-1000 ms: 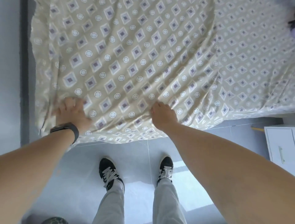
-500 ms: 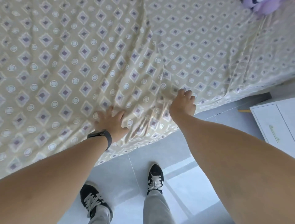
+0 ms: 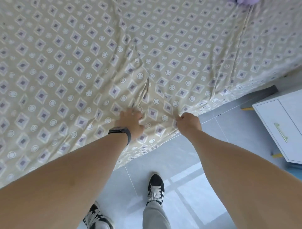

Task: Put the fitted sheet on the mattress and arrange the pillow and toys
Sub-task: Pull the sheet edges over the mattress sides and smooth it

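The beige fitted sheet printed with purple diamonds and white rings (image 3: 101, 68) is lying spread over the bed, its near edge hanging by the grey tiled floor (image 3: 204, 147). The left hand (image 3: 131, 121) is bunching a ridge of cloth in a curled grip, while the right hand (image 3: 189, 121) is pinching the edge. Pulling unevenly is risking a deeper crease running up the middle, or the far corners springing loose. A purple plush toy (image 3: 245, 1) is peeking in at the top edge.

No readable text, label or number anywhere (the fitted sheet (image 3: 101, 68) carries only diamonds and circles).
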`<state>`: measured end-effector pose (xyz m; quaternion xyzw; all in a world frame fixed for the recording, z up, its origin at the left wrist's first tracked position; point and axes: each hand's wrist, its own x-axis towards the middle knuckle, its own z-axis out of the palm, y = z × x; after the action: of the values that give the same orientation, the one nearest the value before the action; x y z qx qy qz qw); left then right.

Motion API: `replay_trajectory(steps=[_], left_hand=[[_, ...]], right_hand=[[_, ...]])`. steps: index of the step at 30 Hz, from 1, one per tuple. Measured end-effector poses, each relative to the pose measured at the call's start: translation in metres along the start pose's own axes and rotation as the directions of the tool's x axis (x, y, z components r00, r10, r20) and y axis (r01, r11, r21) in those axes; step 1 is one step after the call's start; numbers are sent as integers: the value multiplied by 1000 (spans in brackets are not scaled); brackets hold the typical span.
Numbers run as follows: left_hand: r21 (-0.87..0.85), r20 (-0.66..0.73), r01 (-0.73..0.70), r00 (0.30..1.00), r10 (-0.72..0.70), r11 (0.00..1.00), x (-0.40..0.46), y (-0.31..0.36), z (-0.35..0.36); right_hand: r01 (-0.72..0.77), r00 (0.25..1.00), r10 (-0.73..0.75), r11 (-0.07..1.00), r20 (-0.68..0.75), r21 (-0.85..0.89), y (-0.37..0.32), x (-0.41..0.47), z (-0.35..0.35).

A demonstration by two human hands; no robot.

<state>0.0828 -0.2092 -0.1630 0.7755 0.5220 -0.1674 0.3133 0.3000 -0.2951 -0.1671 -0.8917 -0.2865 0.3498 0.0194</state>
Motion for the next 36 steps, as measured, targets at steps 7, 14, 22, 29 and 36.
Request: replay_trajectory(steps=[7, 14, 22, 29, 36], left_hand=[[71, 105, -108, 989, 100, 992, 4, 34, 6], [-141, -92, -59, 995, 47, 988, 17, 44, 10], [-313, -62, 216, 967, -246, 925, 55, 92, -10], [-271, -84, 259, 953, -291, 927, 87, 106, -8], [-225, -126, 8, 991, -37, 974, 79, 119, -12]], right_hand=[[-143, 983, 140, 989, -118, -20, -9, 1, 8], [89, 988, -67, 983, -137, 163, -21, -12, 45], [134, 990, -129, 988, -59, 77, -17, 1, 53], [315, 943, -301, 945, -139, 92, -19, 9, 47], [270, 962, -267, 961, -65, 51, 2, 13, 28]])
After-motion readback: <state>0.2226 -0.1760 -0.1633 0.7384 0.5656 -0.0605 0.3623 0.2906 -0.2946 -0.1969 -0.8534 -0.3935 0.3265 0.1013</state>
